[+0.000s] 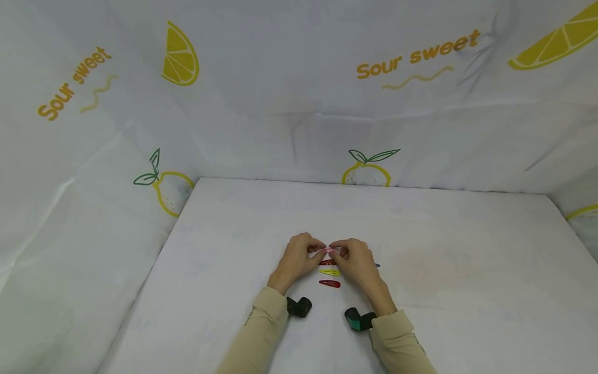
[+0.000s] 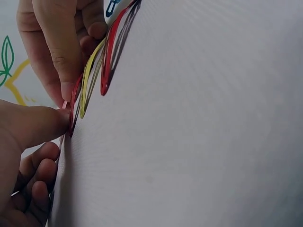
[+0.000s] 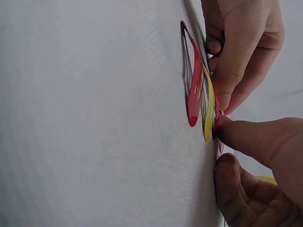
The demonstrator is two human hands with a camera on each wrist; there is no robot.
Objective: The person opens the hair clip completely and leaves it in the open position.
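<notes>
A pink snap hair clip (image 1: 329,250) lies between the fingertips of both hands, mostly covered by them. My left hand (image 1: 297,257) pinches its left end, and my right hand (image 1: 357,261) pinches the right end. Just nearer to me, three more snap clips form a column on the white table: a red one (image 1: 328,263) close under the thumbs, a yellow one (image 1: 329,272), then another red one (image 1: 329,283). In the right wrist view, the nearest red clip (image 3: 193,97) and the yellow clip (image 3: 208,118) lie flat, side by side.
Beyond my right hand a blue clip (image 1: 378,265) peeks out, largely hidden. Black wrist devices (image 1: 299,307) sit by the cuffs. A white table (image 1: 467,311) spreads around, with a lemon-printed white cloth (image 1: 280,104) rising behind its far edge.
</notes>
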